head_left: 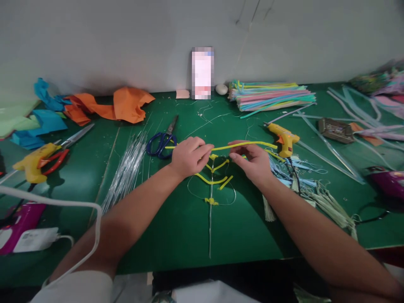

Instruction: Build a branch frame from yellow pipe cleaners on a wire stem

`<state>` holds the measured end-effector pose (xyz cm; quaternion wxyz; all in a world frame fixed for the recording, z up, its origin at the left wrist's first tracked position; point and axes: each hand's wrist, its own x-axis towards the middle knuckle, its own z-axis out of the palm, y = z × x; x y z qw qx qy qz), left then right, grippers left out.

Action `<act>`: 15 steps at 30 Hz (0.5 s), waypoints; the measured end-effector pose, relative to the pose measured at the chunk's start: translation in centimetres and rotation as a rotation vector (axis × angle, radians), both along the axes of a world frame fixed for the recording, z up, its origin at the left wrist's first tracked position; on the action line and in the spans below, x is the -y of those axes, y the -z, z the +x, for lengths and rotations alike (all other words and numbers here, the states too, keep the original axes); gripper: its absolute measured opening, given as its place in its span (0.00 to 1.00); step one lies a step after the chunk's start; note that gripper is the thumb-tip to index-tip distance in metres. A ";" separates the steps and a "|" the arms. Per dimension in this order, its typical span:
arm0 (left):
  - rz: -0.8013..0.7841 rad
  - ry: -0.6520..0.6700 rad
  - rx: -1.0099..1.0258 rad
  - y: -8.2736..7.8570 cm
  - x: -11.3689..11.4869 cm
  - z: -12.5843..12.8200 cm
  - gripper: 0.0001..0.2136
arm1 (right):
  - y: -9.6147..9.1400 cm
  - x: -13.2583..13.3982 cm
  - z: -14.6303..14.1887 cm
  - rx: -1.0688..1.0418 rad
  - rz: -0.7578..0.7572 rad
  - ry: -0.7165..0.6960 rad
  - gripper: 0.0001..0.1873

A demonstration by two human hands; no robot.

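Observation:
My left hand (192, 155) pinches a long yellow pipe cleaner (252, 143), whose short end sticks out on the hand's far left side. My right hand (252, 162) is at the longer part, thumb and forefinger slightly apart, fingertips by the stem. Beneath and between both hands lies a thin straight wire stem (210, 227) with yellow pipe cleaner twisted around it in several places, forming V shapes and a curved arm. A fine wire loop spreads to both sides of it. One short yellow piece (226, 182) lies beside the stem. Blue-handled scissors (162, 143) rest just left of my left hand.
Clear wires (128, 168) lie at left, near a yellow glue gun (38, 162) and red-handled scissors (58, 160). Another glue gun (284, 139) and tassels (331, 206) are at right. A pipe cleaner bundle (274, 97) and a phone (202, 73) are at the back.

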<state>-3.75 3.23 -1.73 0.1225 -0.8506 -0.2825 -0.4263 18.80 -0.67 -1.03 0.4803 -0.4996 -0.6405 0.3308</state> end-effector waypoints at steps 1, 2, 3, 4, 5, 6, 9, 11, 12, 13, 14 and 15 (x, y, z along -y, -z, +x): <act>0.005 0.005 0.004 0.0 0.0 0.0 0.09 | 0.1 0.0 0.0 -0.027 0.005 0.010 0.10; 0.012 0.011 0.003 0.0 -0.1 0.1 0.09 | 0.1 0.0 0.0 -0.053 0.004 0.020 0.10; 0.017 0.014 -0.004 0.0 -0.1 0.1 0.09 | 0.0 0.0 -0.1 -0.079 -0.003 0.030 0.10; 0.018 0.015 -0.018 0.0 -0.1 0.2 0.08 | -0.1 0.0 -0.1 -0.107 -0.013 0.042 0.10; 0.015 0.013 -0.035 0.0 -0.1 0.2 0.08 | -0.3 -0.1 -0.2 -0.138 -0.021 0.055 0.10; 0.009 0.011 -0.049 0.0 0.0 0.3 0.08 | -0.4 -0.1 -0.3 -0.174 -0.026 0.066 0.09; 0.000 0.014 -0.032 -0.1 0.0 0.2 0.09 | -0.5 -0.3 -0.3 -0.262 -0.018 0.078 0.07; 0.008 0.025 0.005 -0.6 0.0 0.0 0.08 | -0.4 -0.3 0.1 -0.258 -0.031 0.064 0.06; 0.007 0.029 0.011 -1.2 0.1 -0.1 0.08 | -0.3 -0.2 0.3 -0.218 -0.035 0.054 0.06; 0.001 0.029 0.009 -1.9 0.2 -0.3 0.08 | -0.3 -0.1 0.6 -0.143 -0.030 0.036 0.06; -0.020 0.041 -0.022 -2.9 0.3 -0.6 0.08 | -0.3 -0.1 0.8 -0.046 -0.015 0.019 0.07; -0.088 0.028 -0.074 -4.0 0.5 -0.8 0.09 | -0.2 0.0 1.1 0.077 0.014 -0.007 0.07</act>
